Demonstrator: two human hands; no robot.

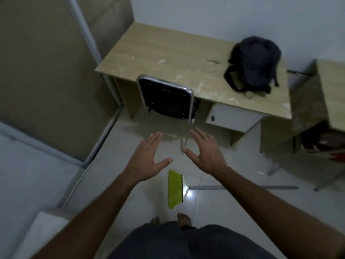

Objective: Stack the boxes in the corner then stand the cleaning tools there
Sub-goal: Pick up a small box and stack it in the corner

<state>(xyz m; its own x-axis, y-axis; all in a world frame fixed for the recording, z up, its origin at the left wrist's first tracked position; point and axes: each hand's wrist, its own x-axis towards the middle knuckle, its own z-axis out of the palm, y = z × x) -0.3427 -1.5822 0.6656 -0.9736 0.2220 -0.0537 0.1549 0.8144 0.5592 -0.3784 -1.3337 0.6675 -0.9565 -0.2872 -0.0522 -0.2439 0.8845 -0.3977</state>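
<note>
1. Head view: left hand point(147, 157) and right hand point(206, 150) are spread wide, holding nothing, probably just reaching forward.
2. Broom point(175, 188) lies flat on the floor point(233, 165) near the feet; no boxes visible.

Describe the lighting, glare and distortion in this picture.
Head view: dim, greyish room light; a bright glare spot on the floor tiles beside the broom; wide-angle bending of the desk edges; slight blur overall, with both hands fairly sharp.
</note>
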